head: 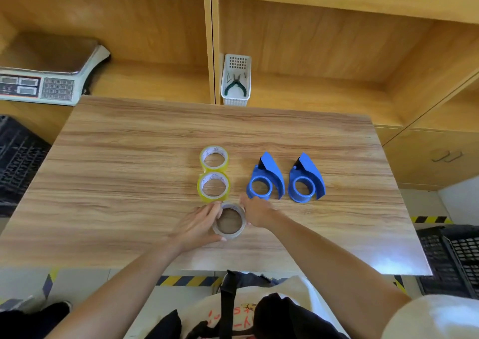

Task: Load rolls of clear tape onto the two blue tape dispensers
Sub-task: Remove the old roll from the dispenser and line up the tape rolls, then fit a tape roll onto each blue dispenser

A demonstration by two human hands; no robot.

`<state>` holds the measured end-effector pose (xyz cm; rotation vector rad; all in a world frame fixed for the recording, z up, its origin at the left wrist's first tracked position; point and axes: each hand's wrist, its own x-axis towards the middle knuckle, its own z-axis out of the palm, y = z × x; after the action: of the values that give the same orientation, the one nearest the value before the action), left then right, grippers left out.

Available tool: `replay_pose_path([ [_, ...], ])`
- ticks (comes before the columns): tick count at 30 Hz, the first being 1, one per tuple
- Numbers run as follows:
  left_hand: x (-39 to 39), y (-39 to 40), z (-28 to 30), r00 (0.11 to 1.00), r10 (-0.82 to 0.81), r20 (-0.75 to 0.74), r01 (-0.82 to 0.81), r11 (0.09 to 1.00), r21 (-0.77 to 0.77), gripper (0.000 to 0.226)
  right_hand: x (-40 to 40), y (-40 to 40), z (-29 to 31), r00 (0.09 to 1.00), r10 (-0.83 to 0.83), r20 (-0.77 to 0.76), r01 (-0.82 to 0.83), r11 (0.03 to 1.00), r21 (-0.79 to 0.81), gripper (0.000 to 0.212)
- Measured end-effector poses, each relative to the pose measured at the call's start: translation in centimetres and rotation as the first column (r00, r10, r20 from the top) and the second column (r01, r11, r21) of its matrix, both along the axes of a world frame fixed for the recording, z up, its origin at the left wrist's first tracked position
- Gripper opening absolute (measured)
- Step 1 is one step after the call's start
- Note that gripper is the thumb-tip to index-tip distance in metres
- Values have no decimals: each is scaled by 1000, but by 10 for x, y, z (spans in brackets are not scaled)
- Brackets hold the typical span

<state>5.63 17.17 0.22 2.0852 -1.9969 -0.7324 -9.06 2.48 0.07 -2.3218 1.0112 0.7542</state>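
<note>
Wooden shelving (324,43) is standing behind a wood-grain table (129,157), with a weighing scale (44,79) sitting in the left bay and a white basket (236,100) holding green-handled pliers (235,84) sitting just right of the shelf divider. Black crates (451,258) are resting on the floor at the right, and another dark crate (18,157) is sitting at the left beside the table. On the table, three rolls of tape are lying flat in a line running from far to near: the far roll (214,158) and the middle roll (213,187) — both yellowish — are touching one another, and the near roll (229,220), which is clear, is lying just beside the middle one. The left hand (198,226) is cupping the near roll from its left side, fingers (215,209) curled against the rim and the thumb pressing at the roll's near edge. The right hand (255,213) is resting against the roll's right side, fingers bent around it; whether the roll is lifted off the table cannot be told. Two blue dispensers are lying on their sides to the right of the rolls — the left dispenser (267,178) just beyond the right hand, the right dispenser (307,179) beside it and apart. Both hubs are showing bare, with no tape loaded.
</note>
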Motion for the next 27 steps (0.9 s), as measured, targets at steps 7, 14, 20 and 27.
replay_pose_path([
  [7,4,-12,-5,998,23,-50,-19,997,80,57,0,-13,-10,997,74,-15,-73,996,52,14],
  [14,16,-17,3,983,-26,-184,47,993,111,84,1,-25,-8,995,98,-19,-93,980,175,29],
  [20,41,-44,-21,994,66,89,-53,989,-139,46,0,-48,-5,998,8,57,-17,989,147,32],
  [27,60,-75,-38,898,-228,375,197,973,119,39,-13,-76,-2,966,-154,206,132,984,119,30],
])
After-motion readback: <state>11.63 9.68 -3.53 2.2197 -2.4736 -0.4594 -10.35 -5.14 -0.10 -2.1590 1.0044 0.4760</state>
